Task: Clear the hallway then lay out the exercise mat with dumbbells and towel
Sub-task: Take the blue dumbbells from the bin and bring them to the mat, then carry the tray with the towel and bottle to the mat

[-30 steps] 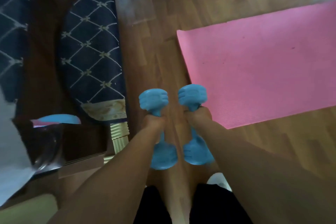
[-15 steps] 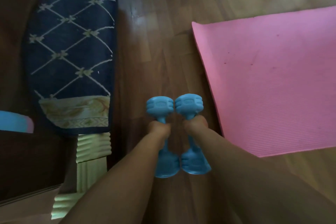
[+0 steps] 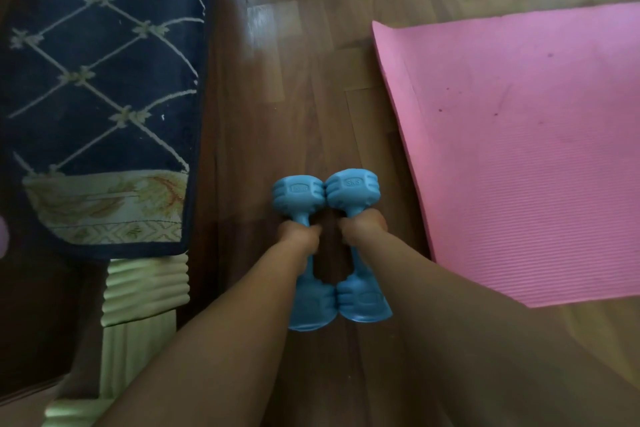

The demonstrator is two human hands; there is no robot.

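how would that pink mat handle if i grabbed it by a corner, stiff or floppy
Probably floppy: the pink mat looks like thin ribbed foam, and its left edge seems to lift slightly off the wooden floor. Likely light for its size, so a corner pull might drag or fold it.

Two dumbbells held side by side over floor (image 3: 294, 97), far ends touching. Left dumbbell (image 3: 298, 192) gripped by left hand (image 3: 299, 236), right dumbbell (image 3: 351, 189) by right hand (image 3: 362, 227). Mat (image 3: 519, 166) spread on floor at right, edge near right dumbbell. Cushion (image 3: 104, 80) placed at left, well apart from dumbbells. Post (image 3: 145, 284) seen just under cushion's near edge.
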